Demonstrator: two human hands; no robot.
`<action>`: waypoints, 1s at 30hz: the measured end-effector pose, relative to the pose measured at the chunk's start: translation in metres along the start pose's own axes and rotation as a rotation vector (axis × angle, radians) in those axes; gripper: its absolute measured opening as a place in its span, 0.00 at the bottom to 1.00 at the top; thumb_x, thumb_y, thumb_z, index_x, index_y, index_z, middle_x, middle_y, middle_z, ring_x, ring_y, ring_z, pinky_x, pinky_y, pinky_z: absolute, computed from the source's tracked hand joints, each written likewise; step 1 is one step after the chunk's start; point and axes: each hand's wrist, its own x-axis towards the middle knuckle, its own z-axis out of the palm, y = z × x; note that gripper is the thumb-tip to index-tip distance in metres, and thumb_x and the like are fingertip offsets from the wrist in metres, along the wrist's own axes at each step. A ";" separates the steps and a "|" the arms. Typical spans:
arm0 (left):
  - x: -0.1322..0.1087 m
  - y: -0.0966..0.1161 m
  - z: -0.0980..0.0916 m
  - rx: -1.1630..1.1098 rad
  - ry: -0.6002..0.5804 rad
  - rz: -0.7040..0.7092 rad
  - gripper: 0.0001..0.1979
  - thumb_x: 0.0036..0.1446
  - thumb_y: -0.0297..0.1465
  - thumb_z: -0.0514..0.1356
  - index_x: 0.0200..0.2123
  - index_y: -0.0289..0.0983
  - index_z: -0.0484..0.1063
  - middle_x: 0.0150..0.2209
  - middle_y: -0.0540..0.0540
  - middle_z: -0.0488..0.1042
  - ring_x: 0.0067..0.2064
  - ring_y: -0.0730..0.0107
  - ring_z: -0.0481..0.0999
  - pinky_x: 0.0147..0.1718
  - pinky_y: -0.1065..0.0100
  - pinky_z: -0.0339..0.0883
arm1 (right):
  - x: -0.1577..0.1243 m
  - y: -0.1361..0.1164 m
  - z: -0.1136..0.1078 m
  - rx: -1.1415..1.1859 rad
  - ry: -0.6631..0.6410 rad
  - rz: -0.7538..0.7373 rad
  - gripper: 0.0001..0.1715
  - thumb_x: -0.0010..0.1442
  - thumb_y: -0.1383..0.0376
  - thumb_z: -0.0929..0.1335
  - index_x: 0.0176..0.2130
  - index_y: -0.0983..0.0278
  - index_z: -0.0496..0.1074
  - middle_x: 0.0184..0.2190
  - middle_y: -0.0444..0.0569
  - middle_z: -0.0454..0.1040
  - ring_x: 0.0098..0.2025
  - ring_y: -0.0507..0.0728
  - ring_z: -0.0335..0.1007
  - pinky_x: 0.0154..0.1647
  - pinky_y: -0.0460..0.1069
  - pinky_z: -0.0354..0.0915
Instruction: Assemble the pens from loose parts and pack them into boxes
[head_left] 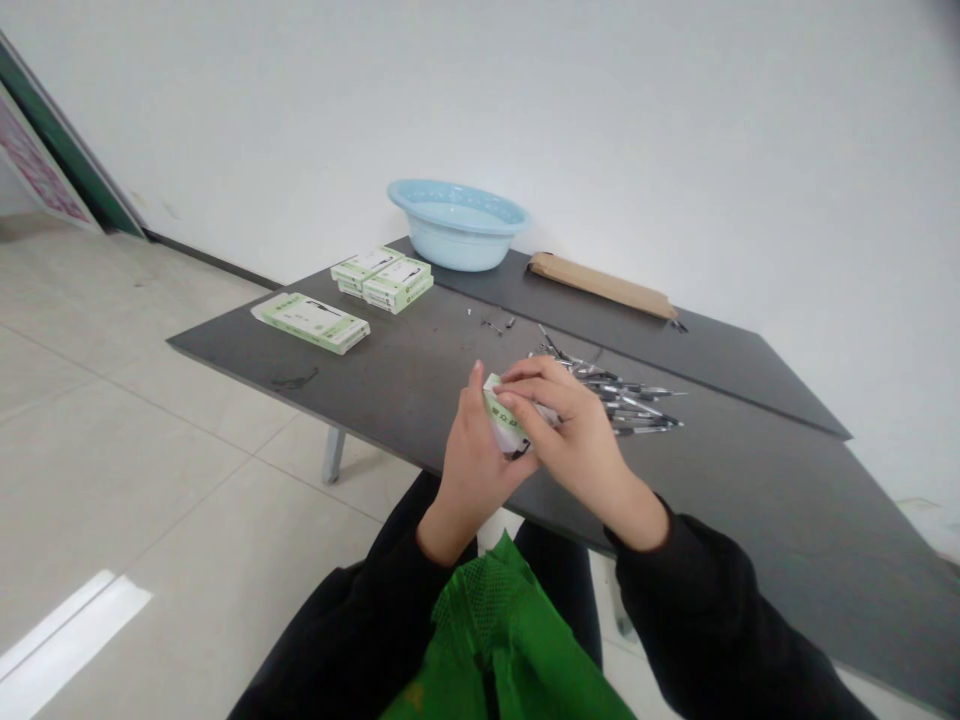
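Note:
Both my hands hold a small green-and-white box (pixel 504 418) just above the near edge of the dark table (pixel 390 375). My left hand (pixel 474 462) cups it from the left, fingers closed round it. My right hand (pixel 571 432) lies over its top with the fingers bent on it. Just behind my right hand lies a pile of several black and silver pens (pixel 630 400). More boxes of the same kind lie further off: a flat one (pixel 310 321) to the left and a stack (pixel 384 279) behind it.
A light blue basin (pixel 456 223) stands at the table's far edge by the white wall. A long brown paper packet (pixel 600 285) lies to its right. Small loose parts (pixel 491 322) lie mid-table. A green mesh bag (pixel 502 640) rests on my lap.

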 end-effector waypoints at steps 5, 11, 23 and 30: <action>0.000 -0.004 0.000 -0.004 0.003 0.118 0.37 0.57 0.38 0.59 0.65 0.38 0.46 0.49 0.38 0.65 0.48 0.58 0.70 0.46 0.55 0.69 | -0.021 -0.005 -0.002 -0.019 -0.079 -0.050 0.17 0.66 0.69 0.61 0.51 0.62 0.72 0.52 0.54 0.69 0.56 0.58 0.66 0.58 0.57 0.63; -0.001 0.004 0.002 0.009 -0.001 0.107 0.37 0.53 0.37 0.63 0.62 0.39 0.49 0.47 0.40 0.63 0.44 0.61 0.70 0.42 0.58 0.69 | -0.042 0.004 -0.006 0.217 0.127 0.123 0.17 0.64 0.69 0.64 0.52 0.59 0.67 0.52 0.53 0.72 0.55 0.57 0.69 0.56 0.55 0.67; -0.001 0.006 0.003 0.055 -0.038 0.067 0.33 0.54 0.37 0.62 0.60 0.41 0.52 0.48 0.41 0.60 0.45 0.61 0.68 0.42 0.59 0.68 | -0.048 0.006 -0.002 0.042 0.253 0.082 0.13 0.62 0.71 0.66 0.44 0.59 0.76 0.48 0.50 0.77 0.51 0.57 0.73 0.56 0.56 0.67; -0.001 0.009 -0.001 0.026 0.015 0.106 0.26 0.55 0.35 0.62 0.55 0.41 0.56 0.46 0.43 0.61 0.42 0.64 0.68 0.40 0.60 0.68 | -0.056 0.005 -0.001 -0.074 0.161 0.029 0.12 0.62 0.71 0.64 0.44 0.60 0.71 0.48 0.52 0.72 0.50 0.57 0.71 0.49 0.54 0.71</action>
